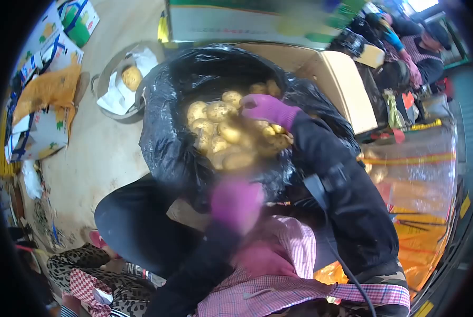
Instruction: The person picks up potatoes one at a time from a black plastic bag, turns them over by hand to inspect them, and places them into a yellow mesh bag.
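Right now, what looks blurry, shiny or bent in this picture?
In the head view, the left hand and nearest potatoes are blurred, the right hand is sharper; glare streaks the black bag; the head view's scene bows toward dark, rounded edges.

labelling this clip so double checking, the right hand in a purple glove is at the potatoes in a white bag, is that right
The bag is black, not white, as the head view shows; the purple-gloved right hand is at the potatoes in it.

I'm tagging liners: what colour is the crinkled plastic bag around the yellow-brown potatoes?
The crinkled plastic bag is black, best seen in the head view.
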Motion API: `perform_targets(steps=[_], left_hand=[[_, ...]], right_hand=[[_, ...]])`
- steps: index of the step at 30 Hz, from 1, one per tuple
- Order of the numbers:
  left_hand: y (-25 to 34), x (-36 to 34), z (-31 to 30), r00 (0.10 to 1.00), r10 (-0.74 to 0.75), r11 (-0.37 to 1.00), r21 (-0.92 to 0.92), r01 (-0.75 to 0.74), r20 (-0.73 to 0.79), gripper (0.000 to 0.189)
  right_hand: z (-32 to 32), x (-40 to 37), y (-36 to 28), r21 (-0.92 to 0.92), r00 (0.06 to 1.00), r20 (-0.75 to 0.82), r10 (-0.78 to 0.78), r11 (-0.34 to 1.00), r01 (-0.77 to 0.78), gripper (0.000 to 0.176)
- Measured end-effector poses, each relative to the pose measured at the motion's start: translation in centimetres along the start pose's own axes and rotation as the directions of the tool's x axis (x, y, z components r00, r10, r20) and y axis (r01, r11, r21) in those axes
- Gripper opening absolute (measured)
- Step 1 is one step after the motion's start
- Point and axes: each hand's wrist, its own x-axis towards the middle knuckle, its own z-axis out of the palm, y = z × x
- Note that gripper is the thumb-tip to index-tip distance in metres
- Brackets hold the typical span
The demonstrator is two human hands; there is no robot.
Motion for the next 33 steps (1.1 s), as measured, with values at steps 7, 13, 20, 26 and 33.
perform_targets(steps=[7,13,20,26,33], left_hand=[[-0.8,0.8,-1.8,0.959,-0.162,0.978,-0.089,0.187,0.234,0.015],[-0.9,-2.0,1.4,0.975,-0.168,0.959,-0.206,0.196,0.146,0.026],[-0.9,0.4,-1.8,0.972,-0.147,0.976,-0.13,0.173,0.184,0.028],[-0.8,1.3,-2.7,0.988,-0.138,0.985,-0.093,0.144,0.065,0.025],[0.5,2.4,-2.3,0.985,0.167,0.971,-0.184,-0.155,0.054,0.019]], right_hand=[[3.7,14.1,6.6,-0.391,0.918,-0.142,0.37,0.831,-0.396,0.048],[8.7,17.8,6.5,-0.255,0.568,-0.538,0.623,0.522,-0.814,0.074],[5.5,17.0,6.1,-0.184,0.724,-0.237,0.648,0.702,-0.688,0.059],[1.6,11.5,8.1,0.397,0.996,0.01,0.09,0.914,-0.086,0.048],[-2.1,-4.0,-8.5,0.95,0.95,0.311,0.029,0.001,-0.311,0.055]])
